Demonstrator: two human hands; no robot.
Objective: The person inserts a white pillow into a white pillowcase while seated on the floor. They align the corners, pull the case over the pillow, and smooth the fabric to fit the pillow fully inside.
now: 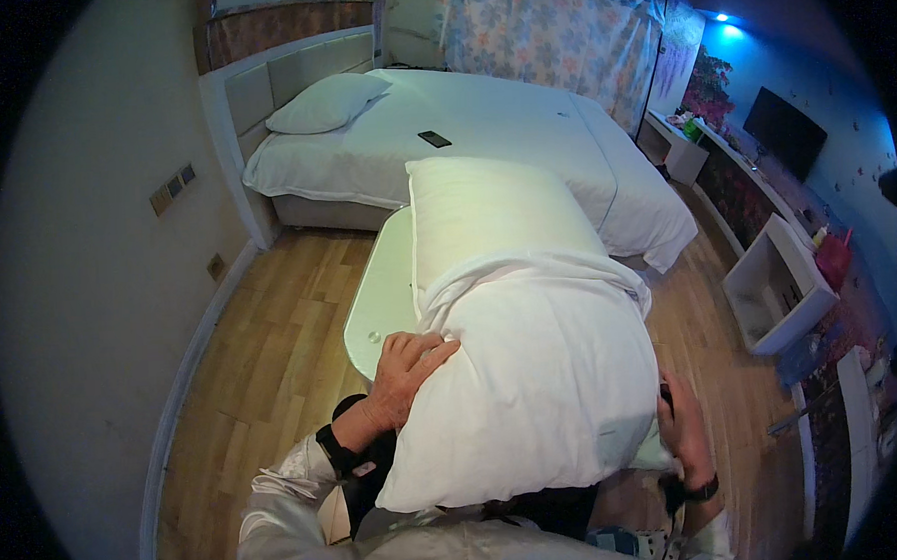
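A white pillow (498,203) lies lengthwise before me on a glass-topped table (378,305). Its near part is inside a white pillowcase (543,381), whose bunched opening crosses the pillow's middle. At the left side of the case, my left hand (407,368) grips the cloth between thumb and fingers. My right hand (680,424) is at the case's right side, its fingertips partly hidden by it. Something small and dark shows at those fingers; I cannot tell whether they hold it. Both wrists wear dark bands.
Beyond the table stands a bed with a white cover (501,112), a second pillow (328,103) and a mobile phone (435,139). To the right are a white open cabinet (779,288), a red bag (834,259) and a wall-mounted television (785,132). A bare wall (81,296) runs along the left.
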